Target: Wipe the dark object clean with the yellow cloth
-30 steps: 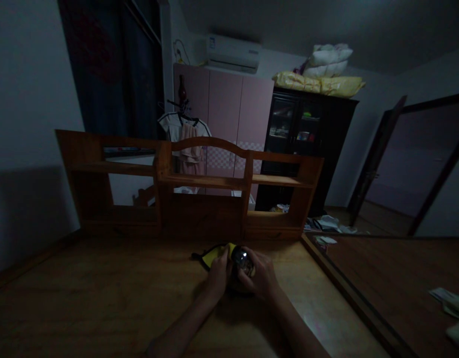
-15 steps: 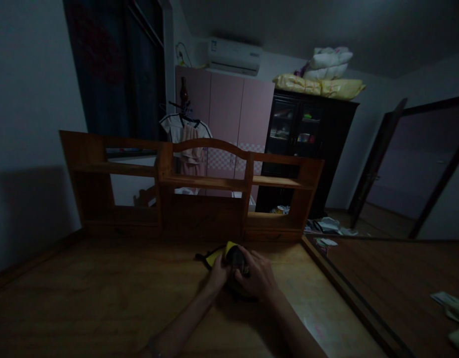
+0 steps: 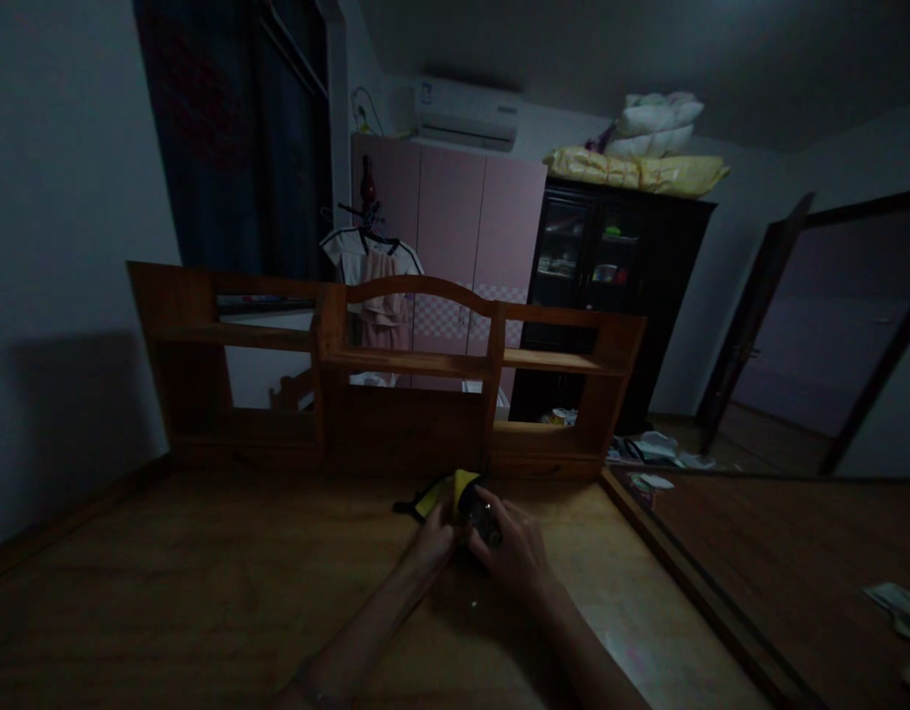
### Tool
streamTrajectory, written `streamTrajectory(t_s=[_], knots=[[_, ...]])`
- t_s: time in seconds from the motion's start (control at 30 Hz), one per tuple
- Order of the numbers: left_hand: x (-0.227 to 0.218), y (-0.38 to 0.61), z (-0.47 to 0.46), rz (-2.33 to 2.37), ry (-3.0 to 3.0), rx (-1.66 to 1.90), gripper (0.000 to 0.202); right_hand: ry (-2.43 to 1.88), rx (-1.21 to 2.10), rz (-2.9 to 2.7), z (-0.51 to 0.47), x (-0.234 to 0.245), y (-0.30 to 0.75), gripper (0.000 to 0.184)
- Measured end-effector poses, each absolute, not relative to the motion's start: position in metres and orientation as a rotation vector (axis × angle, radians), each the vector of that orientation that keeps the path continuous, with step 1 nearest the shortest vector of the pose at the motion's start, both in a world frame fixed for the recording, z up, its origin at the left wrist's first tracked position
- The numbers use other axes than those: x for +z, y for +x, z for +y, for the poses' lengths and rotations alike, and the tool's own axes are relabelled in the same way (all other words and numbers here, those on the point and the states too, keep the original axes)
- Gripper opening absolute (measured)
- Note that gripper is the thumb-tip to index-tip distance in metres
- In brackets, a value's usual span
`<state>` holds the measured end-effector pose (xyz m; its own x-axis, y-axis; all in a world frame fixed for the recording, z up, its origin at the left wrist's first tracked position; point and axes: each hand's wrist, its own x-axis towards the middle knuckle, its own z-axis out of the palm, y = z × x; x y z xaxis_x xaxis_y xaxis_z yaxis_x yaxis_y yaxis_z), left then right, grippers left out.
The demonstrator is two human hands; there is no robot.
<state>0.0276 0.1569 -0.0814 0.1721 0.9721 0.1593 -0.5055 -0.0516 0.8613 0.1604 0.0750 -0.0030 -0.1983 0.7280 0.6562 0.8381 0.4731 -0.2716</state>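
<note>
Just in front of the shelf unit, both of my hands are close together over the wooden bed board. My left hand [image 3: 434,538] is closed on a yellow cloth with a black edge [image 3: 464,482]; part of the cloth hangs out to the left, its black trim showing. Fingers of my right hand [image 3: 517,545] wrap round a small dark, shiny, rounded object [image 3: 485,521]. The cloth's folded yellow top touches the upper end of that object. Dim light and my fingers hide the object's exact kind.
A wooden shelf unit [image 3: 406,365] spans the far edge of the board [image 3: 262,582]. A raised wooden rail [image 3: 665,552] runs along the right, with a darker wooden surface [image 3: 780,542] beyond. Behind stand a pink wardrobe [image 3: 447,217] and a black cabinet [image 3: 662,266].
The dark object has tilted within my right hand, showing a shiny side. The cloth part that lay beneath my hands no longer shows there; its yellow fold sits slightly higher and further right.
</note>
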Motion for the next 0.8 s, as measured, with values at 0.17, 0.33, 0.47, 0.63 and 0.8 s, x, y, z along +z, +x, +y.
streamTrajectory(t_s=[0.17,0.33,0.47,0.63,0.8], knots=[[-0.081,0.031,0.154,0.684,0.894,1.401,0.052,-1.223,-0.194,-2.005,0.076,-0.006,0.159,0.061],[-0.069,0.034,0.139,0.593,0.952,1.364,0.053,-1.143,-0.178,-2.011,0.078,-0.010,0.162,0.061],[-0.066,0.030,0.137,0.591,1.089,1.334,0.057,-1.098,-0.139,-1.989,0.079,-0.011,0.161,0.062],[-0.067,0.025,0.141,0.711,1.250,1.452,0.053,-1.050,-0.111,-1.921,0.077,-0.007,0.157,0.060],[-0.063,0.024,0.143,0.870,1.264,1.552,0.041,-1.051,0.060,-1.854,0.075,-0.002,0.153,0.058]])
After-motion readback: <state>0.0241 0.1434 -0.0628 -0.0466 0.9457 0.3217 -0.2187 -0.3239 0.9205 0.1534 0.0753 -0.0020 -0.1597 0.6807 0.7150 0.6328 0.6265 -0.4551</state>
